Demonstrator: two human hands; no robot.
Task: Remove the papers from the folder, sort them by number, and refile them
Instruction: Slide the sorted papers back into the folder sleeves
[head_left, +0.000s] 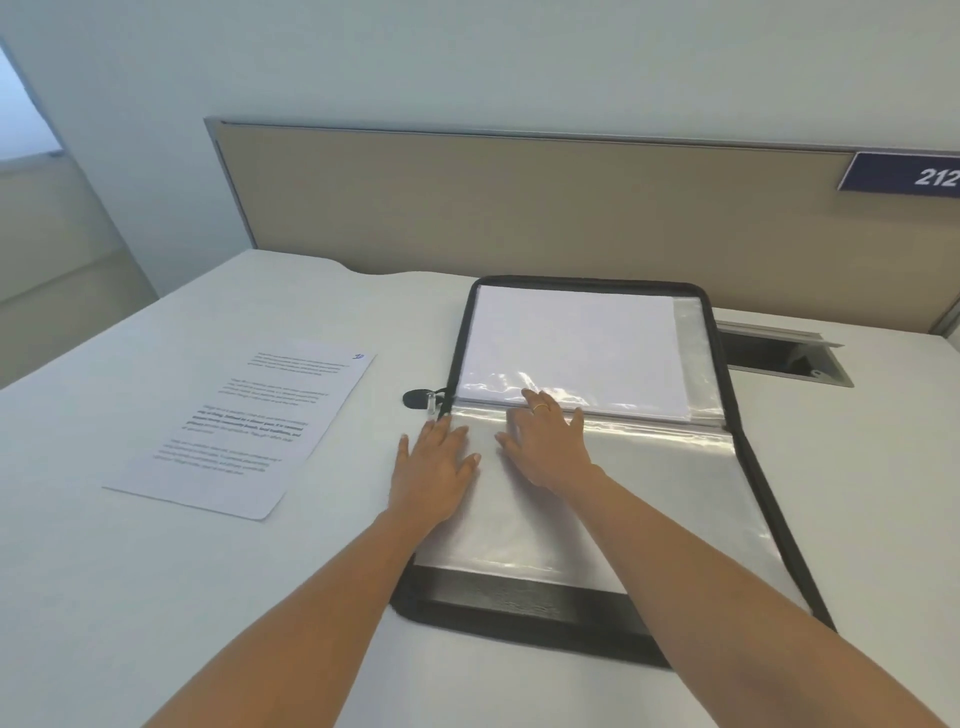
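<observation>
Both hands lie flat on the open folder (519, 608), with papers still in its far half.

On the folder's near half, the left hand (434, 462) and right hand (545, 447) rest on a clear plastic sleeve (649, 499), fingers straight and spread, gripping nothing. The sleeve looks thin, floppy and slick, so it is probably best pinched at an open edge while the other palm pins it. In the folder's far half lies a white stack of papers (571, 343), light and easily creased, under glossy plastic. A loose printed sheet (244, 426) lies well left of the folder on the table (156, 597). A zip pull (418, 399) hangs at the folder's left edge. A cable hatch (779, 353) sits just beyond its right side, and the partition (519, 208) stands behind.
</observation>
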